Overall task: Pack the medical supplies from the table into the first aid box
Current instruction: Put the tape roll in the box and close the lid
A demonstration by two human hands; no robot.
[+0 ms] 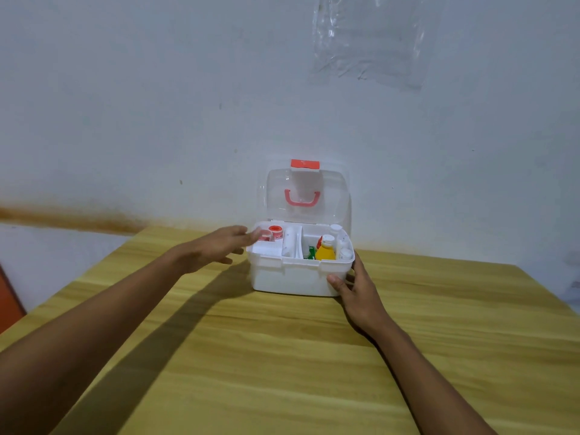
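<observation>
**A:** Where is the first aid box [292, 277] sitting?

**B:** It is sitting on the wooden worktop [282, 356], towards the far edge by the wall. Its clear lid [309, 196] is standing open and upright.

**A:** What are the grips doing?

**B:** The right grip [356, 287] is clamping the box's front right corner, with the thumb pressing the front wall and the fingers lying along the side. The left grip [216, 248] is hovering at the box's left rim, fingers apart and straight, holding nothing. It is showing blurred, so I cannot tell whether it is touching.

**A:** And the supplies?

**B:** A red-and-white tape roll [275, 232] is lying in the left compartment. A yellow bottle [325, 251] and a white bottle [335, 229] are standing in the right one.
</observation>
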